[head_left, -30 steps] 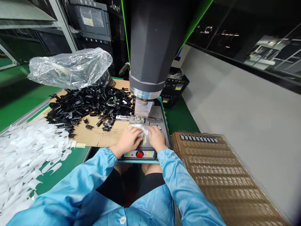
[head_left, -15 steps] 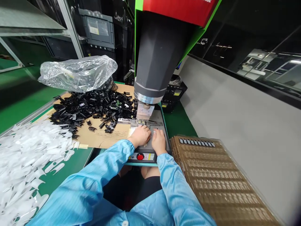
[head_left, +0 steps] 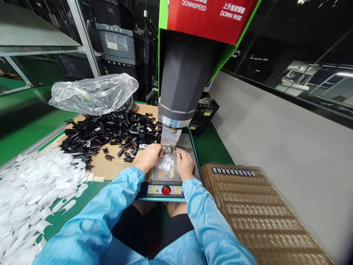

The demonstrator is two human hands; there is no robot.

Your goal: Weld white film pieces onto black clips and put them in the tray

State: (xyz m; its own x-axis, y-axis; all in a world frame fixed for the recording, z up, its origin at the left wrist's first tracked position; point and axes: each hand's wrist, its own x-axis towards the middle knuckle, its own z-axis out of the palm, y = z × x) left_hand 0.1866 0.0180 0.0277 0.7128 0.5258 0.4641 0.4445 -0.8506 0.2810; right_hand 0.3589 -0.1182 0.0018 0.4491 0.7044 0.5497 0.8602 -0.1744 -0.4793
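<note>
A metal fixture (head_left: 167, 148) with bars to both sides lies on the grey machine base under the press head. My left hand (head_left: 151, 157) is closed, its fingertips pinched at the left side of the fixture. My right hand (head_left: 185, 164) is also closed, with thumb and forefinger at the fixture's right bar. Small parts sit in the middle of the fixture, too small to make out. Just above stands the pale metal block (head_left: 171, 135) of the press, apart from the fixture. Several white pieces (head_left: 164, 163) lie on the base between my hands.
A heap of black clips (head_left: 110, 129) covers cardboard at the left, a clear plastic bag (head_left: 95, 94) behind it. White plastic pieces (head_left: 35, 184) are piled nearer me. A red button (head_left: 166, 190) fronts the base. Stacked brown trays (head_left: 248, 198) stand right, with a row of dark parts.
My hands have moved apart and forward, from the front of the fixture to its two sides. The white pieces on the base now show between them. The view has tilted up slightly.
</note>
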